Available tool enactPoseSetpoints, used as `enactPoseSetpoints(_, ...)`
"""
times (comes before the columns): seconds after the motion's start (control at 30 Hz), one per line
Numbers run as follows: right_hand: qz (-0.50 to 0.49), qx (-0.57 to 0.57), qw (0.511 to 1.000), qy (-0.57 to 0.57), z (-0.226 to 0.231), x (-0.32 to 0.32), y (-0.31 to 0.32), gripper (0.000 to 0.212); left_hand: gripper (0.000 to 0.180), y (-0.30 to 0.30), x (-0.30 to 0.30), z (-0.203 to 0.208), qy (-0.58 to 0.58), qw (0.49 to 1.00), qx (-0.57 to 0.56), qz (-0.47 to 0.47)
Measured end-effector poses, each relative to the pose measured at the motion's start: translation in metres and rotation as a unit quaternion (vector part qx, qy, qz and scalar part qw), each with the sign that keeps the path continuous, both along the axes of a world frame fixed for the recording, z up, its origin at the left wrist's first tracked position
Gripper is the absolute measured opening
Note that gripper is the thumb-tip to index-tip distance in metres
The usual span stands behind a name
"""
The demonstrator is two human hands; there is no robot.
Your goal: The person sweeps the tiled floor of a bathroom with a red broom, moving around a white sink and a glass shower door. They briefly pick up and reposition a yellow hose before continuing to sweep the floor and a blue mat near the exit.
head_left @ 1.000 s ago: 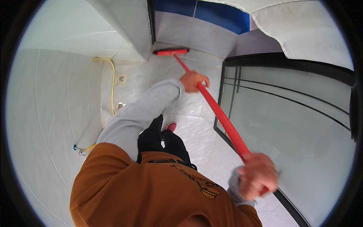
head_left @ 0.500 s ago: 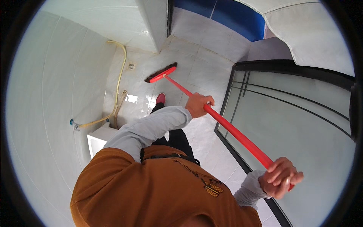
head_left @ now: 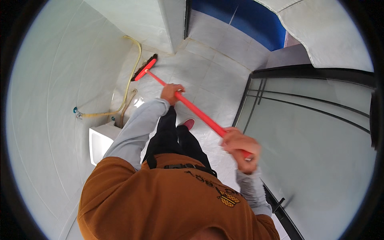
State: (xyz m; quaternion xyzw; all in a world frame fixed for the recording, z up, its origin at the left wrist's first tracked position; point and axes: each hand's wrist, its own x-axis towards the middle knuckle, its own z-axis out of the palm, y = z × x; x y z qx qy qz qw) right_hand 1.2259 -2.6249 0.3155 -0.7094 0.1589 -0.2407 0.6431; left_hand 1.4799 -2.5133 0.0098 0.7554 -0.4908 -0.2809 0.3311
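Note:
A broom (head_left: 204, 117) with a red handle slants across the view, its red head and dark bristles on the pale tiled floor (head_left: 192, 68) at the upper left. My left hand (head_left: 171, 93) is wrapped round the handle's lower part, nearer the head. Near the handle's top end, my right hand (head_left: 241, 149) grips it, a little blurred by motion. The bristles lie close beside a yellow hose (head_left: 137, 66); whether they touch it I cannot tell. The floor drain seen earlier is hidden now.
The hose runs from a wall tap (head_left: 78, 113) on the left, above a white basin (head_left: 105, 141). A frosted glass door (head_left: 308, 120) with a black frame stands at the right. White cloth (head_left: 326, 32) hangs at the upper right. A wall corner (head_left: 170, 40) juts out ahead.
The broom head has moved left, toward the hose and wall. Both hands have shifted left with the handle, my right hand also farther up in the view. A different red shoe position shows.

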Motion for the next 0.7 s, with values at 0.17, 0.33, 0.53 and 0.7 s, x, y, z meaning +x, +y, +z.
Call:
enactPoseSetpoints(0.17,-0.041,-0.005,0.998,-0.047,0.042,-0.015,-0.019,0.013,0.017,-0.032,-0.065,0.025,0.036,0.997,-0.03,-0.063)
enactPoseSetpoints(0.33,-0.033,0.012,0.999,-0.011,0.011,0.026,-0.007,0.01,0.013,-0.018,-0.023,0.017,-0.014,0.998,0.045,-0.044)
enactPoseSetpoints(0.53,0.102,0.015,0.994,-0.034,0.025,0.101,-0.024,0.016,0.014,0.017,0.079,0.02,-0.084,0.991,-0.058,0.082)
enactPoseSetpoints(0.7,0.196,-0.03,0.98,-0.003,-0.021,0.218,0.004,0.024,0.013,0.044,0.208,-0.011,-0.051,0.977,-0.044,0.201)
